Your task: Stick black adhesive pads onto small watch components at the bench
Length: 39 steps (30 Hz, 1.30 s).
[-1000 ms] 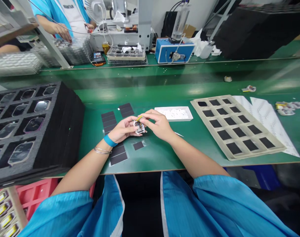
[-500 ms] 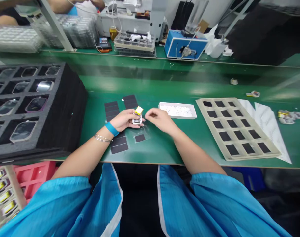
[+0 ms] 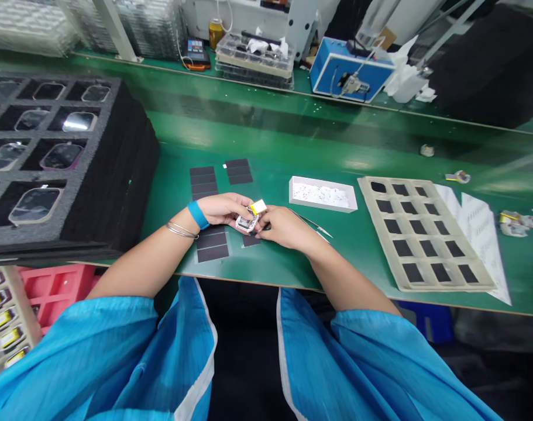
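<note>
My left hand [image 3: 224,208] grips a small white device [image 3: 245,223] with exposed electronics and a yellow tab [image 3: 258,206] sticking up from it. My right hand [image 3: 280,227] is closed right beside it, fingertips pinched at the device's lower edge over a small black square pad [image 3: 250,240] on the green bench. Both hands meet at the bench's near middle. Strips of black pads [image 3: 212,245] lie under my left wrist, which wears a blue band and bangles.
A black foam tray [image 3: 117,175] holding glass-faced parts stands at left. A shallow white tray [image 3: 322,195], tweezers [image 3: 314,225] and a beige tray [image 3: 424,234] of black pads lie at right. More black pads [image 3: 220,174] sit behind my hands. A blue box [image 3: 349,73] stands far back.
My right hand, which had drawn away from the device half a second ago, has come back and pinches at it again. The view has tilted down.
</note>
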Available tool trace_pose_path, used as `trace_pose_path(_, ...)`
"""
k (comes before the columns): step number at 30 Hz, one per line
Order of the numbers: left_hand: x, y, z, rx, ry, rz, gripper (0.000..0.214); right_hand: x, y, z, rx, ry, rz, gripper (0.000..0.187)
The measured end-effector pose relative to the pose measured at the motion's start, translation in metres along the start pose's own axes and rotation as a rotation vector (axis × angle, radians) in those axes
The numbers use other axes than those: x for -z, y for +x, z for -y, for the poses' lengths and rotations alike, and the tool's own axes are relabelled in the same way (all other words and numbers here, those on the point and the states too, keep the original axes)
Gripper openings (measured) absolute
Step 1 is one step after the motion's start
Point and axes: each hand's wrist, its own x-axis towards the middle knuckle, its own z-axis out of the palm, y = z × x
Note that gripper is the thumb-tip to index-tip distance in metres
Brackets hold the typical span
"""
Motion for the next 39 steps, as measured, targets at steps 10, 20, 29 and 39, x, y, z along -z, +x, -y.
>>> trace_pose_path(10,-0.001,-0.003,-0.003,-0.019,0.015,0.040,0.033,0.000,-0.002,-0.002,0.136,0.018,0.056,0.008)
trace_pose_path(20,0.000,-0.003,-0.002,-0.044,0.060,0.066,0.032,0.003,-0.003,-0.007,0.073,0.096,0.024,0.007)
trace_pose_path(29,-0.003,-0.007,-0.004,-0.063,0.063,0.099,0.030,-0.007,0.001,-0.003,0.227,0.028,0.039,0.015)
trace_pose_path(39,-0.004,-0.008,-0.006,-0.039,0.057,0.084,0.029,0.025,-0.013,-0.019,0.356,0.271,0.239,0.012)
